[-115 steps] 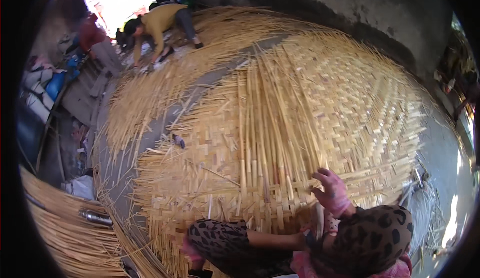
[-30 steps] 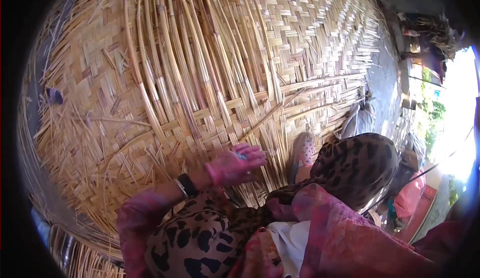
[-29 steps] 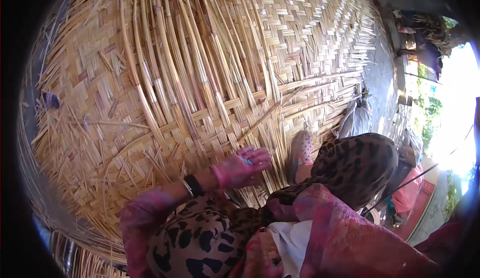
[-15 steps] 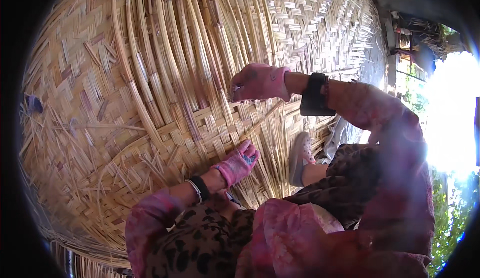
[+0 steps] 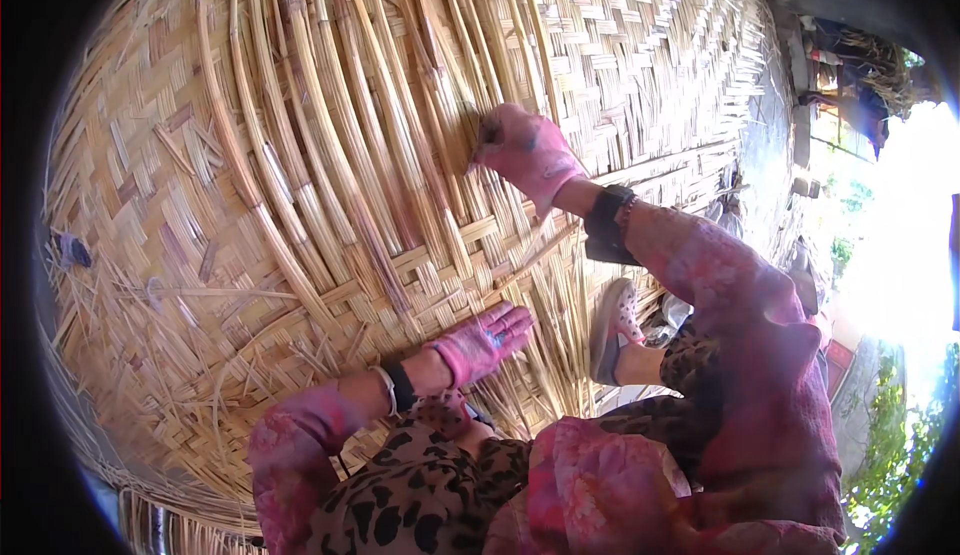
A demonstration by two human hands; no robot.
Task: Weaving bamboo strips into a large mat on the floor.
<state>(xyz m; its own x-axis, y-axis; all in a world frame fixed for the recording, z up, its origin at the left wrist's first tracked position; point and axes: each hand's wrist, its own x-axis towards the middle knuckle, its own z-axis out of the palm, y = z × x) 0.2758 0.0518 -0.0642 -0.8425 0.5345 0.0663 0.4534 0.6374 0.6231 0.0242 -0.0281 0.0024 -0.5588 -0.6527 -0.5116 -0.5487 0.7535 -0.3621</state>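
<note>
A large woven mat (image 5: 640, 45) of pale split-reed strips spreads before me, in a slanting weave. Long loose strips (image 5: 350, 105) run lengthwise over its middle, their near ends tucked into the weave. My right hand (image 5: 530, 153), in a pink glove with bare fingertips, is closed at the right part of these strips. It seems to grip a reed strip (image 5: 468, 140), though the fingers partly hide it. My left hand (image 5: 485, 343), gloved alike, lies flat with fingers stretched out, over the strip ends (image 5: 550, 325) near my feet.
Short offcuts (image 5: 190, 355) are scattered over the mat's left side. A small dark bundle (image 5: 70, 250) lies at the far left. My shoe (image 5: 612, 330) stands on the right, beside crumpled clear plastic (image 5: 675, 310). Bright daylight and green plants (image 5: 890, 445) show at the right.
My right hand has moved a little away from me and tilted, still closed. My left hand has gone from curled fingers to stretched flat ones. The view has shifted slightly.
</note>
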